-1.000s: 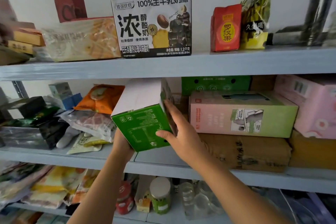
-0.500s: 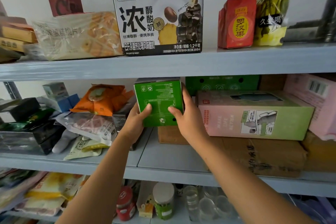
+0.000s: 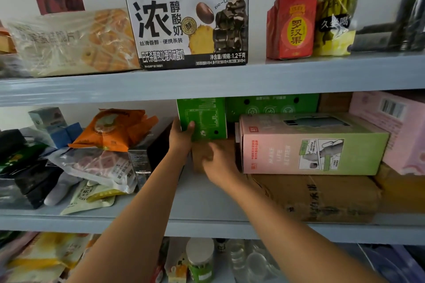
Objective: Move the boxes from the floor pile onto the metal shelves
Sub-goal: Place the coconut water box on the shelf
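Green box (image 3: 202, 119) looks seated at 12 o'clock on middle shelf (image 3: 207, 225). My left grip (image 3: 181, 136) clasps its 9 o'clock edge; right grip (image 3: 217, 163) blurred, can't tell. Floor pile unseen, remainder unknown.

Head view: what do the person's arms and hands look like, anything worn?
Left forearm and right forearm bare, no sleeves in frame. Left hand and right hand ungloved; no rings, watch or bands visible. Right hand is motion-blurred, so fine detail is unclear.
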